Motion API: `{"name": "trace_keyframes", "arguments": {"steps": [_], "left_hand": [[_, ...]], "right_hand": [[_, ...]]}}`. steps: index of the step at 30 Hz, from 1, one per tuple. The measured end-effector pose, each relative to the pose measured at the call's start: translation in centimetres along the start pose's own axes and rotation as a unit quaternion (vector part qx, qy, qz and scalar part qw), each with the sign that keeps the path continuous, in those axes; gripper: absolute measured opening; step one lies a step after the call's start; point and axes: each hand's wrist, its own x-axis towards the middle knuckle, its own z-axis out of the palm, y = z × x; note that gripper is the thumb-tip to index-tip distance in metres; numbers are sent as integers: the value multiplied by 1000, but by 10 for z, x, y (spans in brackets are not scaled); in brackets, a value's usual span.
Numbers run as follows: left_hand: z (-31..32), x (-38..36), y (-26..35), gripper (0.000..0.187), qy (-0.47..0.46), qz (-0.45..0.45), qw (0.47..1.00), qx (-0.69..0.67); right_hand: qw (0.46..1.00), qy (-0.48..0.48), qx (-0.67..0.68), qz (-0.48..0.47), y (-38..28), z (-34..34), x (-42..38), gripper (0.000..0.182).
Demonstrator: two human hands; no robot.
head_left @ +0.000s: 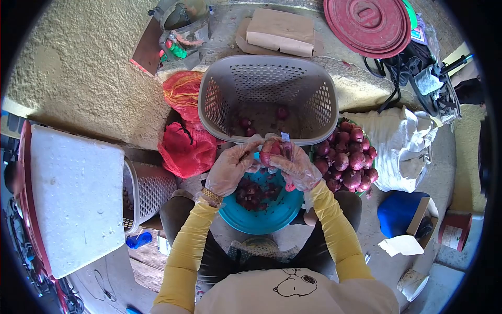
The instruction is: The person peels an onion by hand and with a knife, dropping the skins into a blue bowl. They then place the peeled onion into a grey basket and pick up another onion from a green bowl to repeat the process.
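Observation:
Both my hands wear clear plastic gloves and meet over a turquoise basin (261, 226) between my knees. My left hand (233, 165) is closed around one side of a red onion (270, 150). On the onion's other side, my right hand (299, 166) has its fingers curled around what looks like a small knife. Its pink end (289, 185) sticks out below the palm, and a pale flat tip (285, 136) shows above the fingers; the middle is hidden. Dark red onion skins and scraps (257, 195) lie in the basin.
A grey perforated basket (269, 140) with a few onions stands just ahead. Whole red onions (349, 157) are heaped to the right beside a white sack (400, 146). Red mesh bags (188, 149) and a white foam lid (77, 201) are on the left.

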Motion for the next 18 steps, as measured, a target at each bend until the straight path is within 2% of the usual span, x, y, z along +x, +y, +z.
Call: {"name": "trace_keyframes", "arguments": {"steps": [2, 3, 4, 5, 6, 8, 9, 11, 12, 13, 14, 15, 17, 18], "left_hand": [[-8, -3, 4, 53, -43, -84, 989, 114], [-12, -2, -2, 53, -43, -84, 989, 114], [-16, -1, -13, 64, -95, -93, 951, 278], [-19, -2, -22, 76, -143, -98, 884, 434], [-14, -8, -25, 76, -143, -99, 884, 434], [-2, -18, -28, 99, -125, -148, 795, 575], [-8, -15, -37, 99, -126, -147, 795, 575], [-24, -6, -60, 109, -87, 56, 845, 525], [-17, -5, -45, 109, -87, 56, 845, 525], [-3, -5, -16, 104, -103, 20, 946, 307], [8, -2, -1, 99, -113, -17, 991, 72], [14, 0, -2, 99, -113, -16, 991, 72], [26, 2, -5, 80, -29, -54, 983, -175], [27, 4, -7, 80, -29, -53, 983, -175]], "right_hand": [[1000, -9, -7, 5, -7, -3, -1, 61], [1000, -17, -9, 20, -11, -5, -1, 62], [999, -25, -11, 36, -14, -4, -3, 64], [999, -25, -11, 36, -18, -1, -5, 64], [999, -2, -12, 35, -21, 5, -8, 64], [999, 20, -12, 35, -20, 11, -10, 63], [999, 28, -28, 25, -20, 12, -10, 63], [998, 36, -45, 13, -20, 10, -9, 62], [999, 31, -25, 34, -20, 8, -9, 61], [998, 26, -5, 55, -19, 6, -8, 61], [998, 26, -6, 54, -16, 7, -6, 61], [999, 30, 34, 26, -12, 12, -3, 58], [997, 35, 73, -3, -9, 21, -1, 55], [995, 51, 81, 5, -16, 31, -2, 53]]}}
